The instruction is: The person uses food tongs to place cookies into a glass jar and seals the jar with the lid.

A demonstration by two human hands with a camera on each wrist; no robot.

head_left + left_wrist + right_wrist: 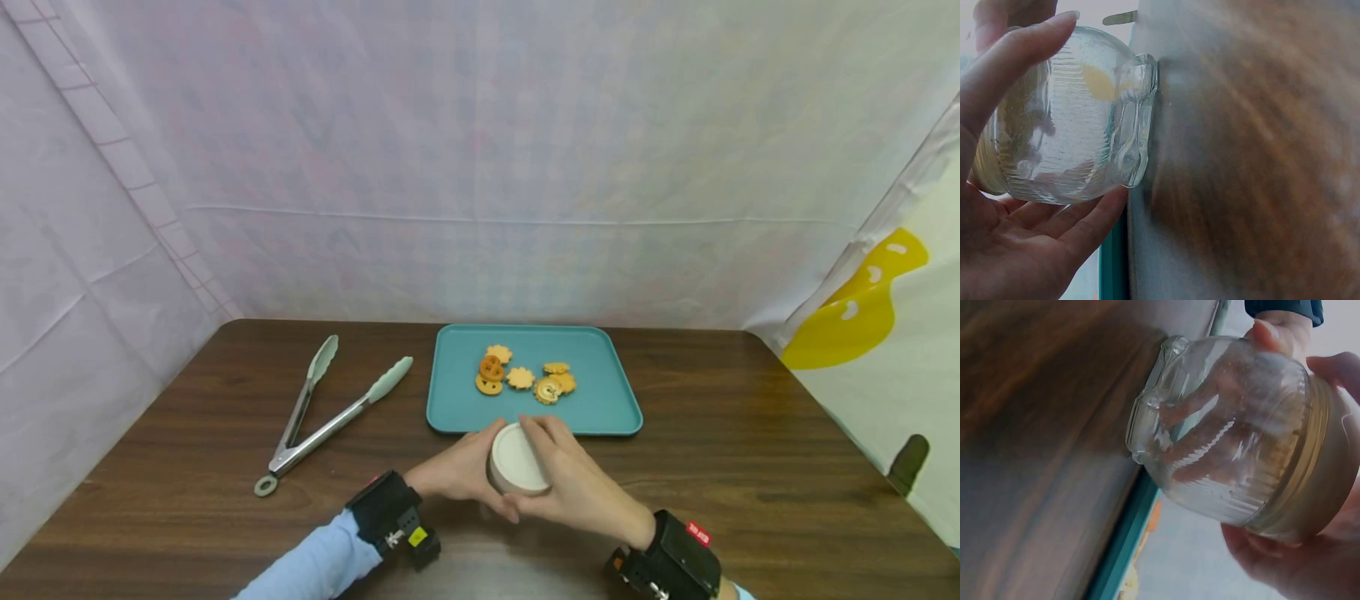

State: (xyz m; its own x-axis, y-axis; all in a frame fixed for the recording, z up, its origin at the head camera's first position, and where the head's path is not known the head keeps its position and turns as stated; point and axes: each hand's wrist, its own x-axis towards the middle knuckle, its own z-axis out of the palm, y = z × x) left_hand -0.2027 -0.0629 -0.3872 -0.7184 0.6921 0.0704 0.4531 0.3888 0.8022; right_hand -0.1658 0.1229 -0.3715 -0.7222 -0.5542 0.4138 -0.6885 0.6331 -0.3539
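- While both hands close in from either side, a clear ribbed glass jar (1229,431) stands between them at the lower centre of the head view; its pale round lid (519,458) faces up and sits on the mouth
- Left hand (471,468): wrapped round the jar from the left; in the left wrist view its thumb crosses the upper part of the glass, its fingers run along the lower side
- Right hand (573,477): gripping the lid from the right, fingers over the far edge, thumb on the near edge
- Jar's foot is at the tabletop; cannot tell whether it touches or sits just above
- Teal tray (600,408) lies just beyond the hands, centre of the head view; cookies on it in two loose groups, incl. a pretzel cookie (491,368) at left, a scalloped cookie (521,378) between, a swirl cookie (547,390) at right
- Metal tongs (322,432) at lower left, well apart from both hands; arms spread, pale tips toward the upper right, ring end nearest the bottom
- All on a dark wood table (712,417); white cloth (480,125) fills the background; yellow shape (855,308) on the cloth at right
- Black wrist units on both wrists; light blue sleeve (315,558) at bottom left
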